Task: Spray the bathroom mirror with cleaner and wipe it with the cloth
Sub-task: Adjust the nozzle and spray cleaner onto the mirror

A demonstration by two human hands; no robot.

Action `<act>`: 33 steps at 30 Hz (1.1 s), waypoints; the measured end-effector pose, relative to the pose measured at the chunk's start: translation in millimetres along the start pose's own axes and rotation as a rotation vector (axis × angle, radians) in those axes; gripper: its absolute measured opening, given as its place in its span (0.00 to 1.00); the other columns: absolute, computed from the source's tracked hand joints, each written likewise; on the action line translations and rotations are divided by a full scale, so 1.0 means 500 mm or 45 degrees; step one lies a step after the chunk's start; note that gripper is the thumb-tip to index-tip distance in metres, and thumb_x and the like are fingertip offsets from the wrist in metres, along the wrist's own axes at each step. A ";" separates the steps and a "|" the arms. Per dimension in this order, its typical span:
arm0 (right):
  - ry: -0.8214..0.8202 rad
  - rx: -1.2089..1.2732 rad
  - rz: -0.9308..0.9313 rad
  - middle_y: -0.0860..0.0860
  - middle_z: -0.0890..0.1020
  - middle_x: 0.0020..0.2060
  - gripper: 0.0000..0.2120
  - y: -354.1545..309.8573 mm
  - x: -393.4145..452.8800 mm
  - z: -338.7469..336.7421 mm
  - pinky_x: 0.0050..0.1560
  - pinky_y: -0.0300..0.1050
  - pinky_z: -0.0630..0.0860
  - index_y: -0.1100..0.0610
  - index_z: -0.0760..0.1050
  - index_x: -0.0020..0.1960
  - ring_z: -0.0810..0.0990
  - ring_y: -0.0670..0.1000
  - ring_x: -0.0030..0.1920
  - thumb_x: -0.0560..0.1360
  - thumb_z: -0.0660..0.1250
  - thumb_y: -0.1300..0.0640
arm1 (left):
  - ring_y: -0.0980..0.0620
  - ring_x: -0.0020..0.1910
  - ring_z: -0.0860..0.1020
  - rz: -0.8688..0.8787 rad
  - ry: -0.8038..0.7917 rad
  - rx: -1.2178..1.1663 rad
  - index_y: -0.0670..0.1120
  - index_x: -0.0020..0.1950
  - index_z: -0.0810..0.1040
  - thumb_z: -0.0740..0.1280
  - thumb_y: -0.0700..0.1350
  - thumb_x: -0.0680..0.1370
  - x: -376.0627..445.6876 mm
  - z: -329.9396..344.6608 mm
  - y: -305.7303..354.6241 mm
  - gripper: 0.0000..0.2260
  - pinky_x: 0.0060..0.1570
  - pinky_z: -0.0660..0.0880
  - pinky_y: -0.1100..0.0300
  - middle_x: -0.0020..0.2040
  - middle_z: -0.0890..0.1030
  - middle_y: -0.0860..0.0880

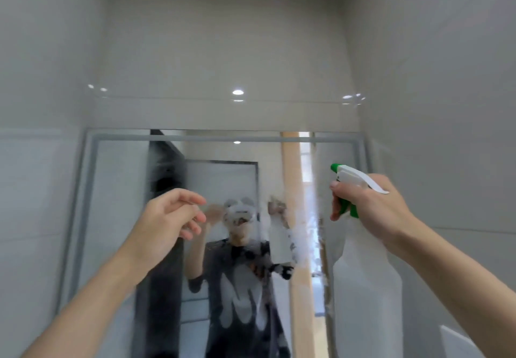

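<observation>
The mirror fills the lower middle of the frame, set in a pale grey border, with misty white spray patches on the glass near its centre and right side. At the right of the frame the right hand grips the neck of a white spray bottle, fingers curled round the green and white trigger head, nozzle pointing left toward the glass. Left of centre the left hand is raised in front of the mirror, fingers loosely spread and holding nothing. Grey tiled wall rises above.
</observation>
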State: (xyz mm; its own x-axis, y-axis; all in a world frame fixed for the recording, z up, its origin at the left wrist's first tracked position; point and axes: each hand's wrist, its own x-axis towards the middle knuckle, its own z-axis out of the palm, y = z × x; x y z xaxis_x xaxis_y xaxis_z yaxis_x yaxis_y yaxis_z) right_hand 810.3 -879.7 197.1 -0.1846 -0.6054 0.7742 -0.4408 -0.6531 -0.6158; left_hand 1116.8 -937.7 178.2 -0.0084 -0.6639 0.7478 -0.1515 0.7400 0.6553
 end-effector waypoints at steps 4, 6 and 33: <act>-0.131 0.092 -0.002 0.56 0.84 0.29 0.17 -0.024 -0.015 0.103 0.46 0.50 0.71 0.63 0.77 0.31 0.82 0.57 0.36 0.76 0.67 0.55 | 0.50 0.30 0.77 -0.090 0.111 0.049 0.41 0.47 0.80 0.67 0.41 0.67 -0.033 -0.090 -0.006 0.10 0.35 0.72 0.55 0.38 0.81 0.42; -0.182 0.178 0.026 0.57 0.86 0.33 0.15 -0.035 -0.019 0.161 0.46 0.49 0.73 0.60 0.79 0.33 0.84 0.62 0.43 0.76 0.67 0.55 | 0.49 0.31 0.78 -0.133 0.166 0.083 0.42 0.47 0.79 0.65 0.43 0.65 -0.051 -0.126 -0.007 0.12 0.35 0.72 0.55 0.40 0.82 0.41; -0.504 0.316 0.262 0.52 0.85 0.31 0.16 0.023 -0.361 0.513 0.38 0.45 0.76 0.61 0.81 0.33 0.83 0.49 0.33 0.77 0.68 0.56 | 0.50 0.37 0.82 -0.617 0.084 0.196 0.49 0.58 0.74 0.65 0.41 0.71 -0.415 -0.233 -0.180 0.16 0.38 0.75 0.60 0.50 0.80 0.45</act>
State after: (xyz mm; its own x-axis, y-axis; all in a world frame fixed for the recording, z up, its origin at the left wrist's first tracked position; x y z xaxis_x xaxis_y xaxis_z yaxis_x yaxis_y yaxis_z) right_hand 1063.5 -894.8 12.9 0.1227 -0.8273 0.5481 -0.1992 -0.5616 -0.8031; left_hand 1247.1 -854.0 -23.5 0.1604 -0.9149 0.3704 -0.2667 0.3211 0.9087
